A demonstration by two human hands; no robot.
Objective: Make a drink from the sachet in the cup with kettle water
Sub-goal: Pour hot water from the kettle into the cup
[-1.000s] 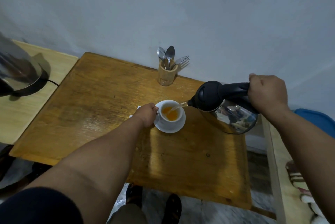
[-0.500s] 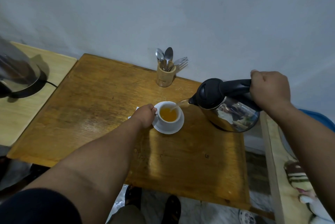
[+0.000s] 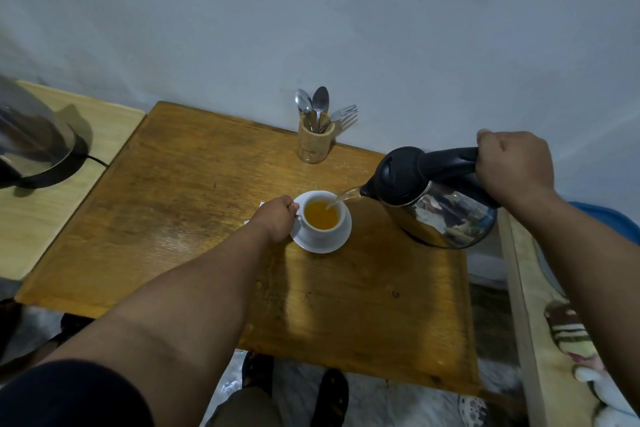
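Observation:
A white cup holding orange liquid stands on a white saucer in the middle of the wooden table. My left hand grips the cup's handle from the left. My right hand is closed around the black handle of a steel kettle, which is tilted to the left. A thin stream of water runs from its spout into the cup. A white scrap, perhaps the sachet, peeks out behind my left hand.
A wooden holder with spoons and a fork stands at the table's back edge by the wall. A second steel kettle sits on its base on a lighter side table at left. A bench edge lies right.
The kettle stays tilted and the water keeps flowing. The orange liquid in the cup has risen. Both hands hold nearly the same places.

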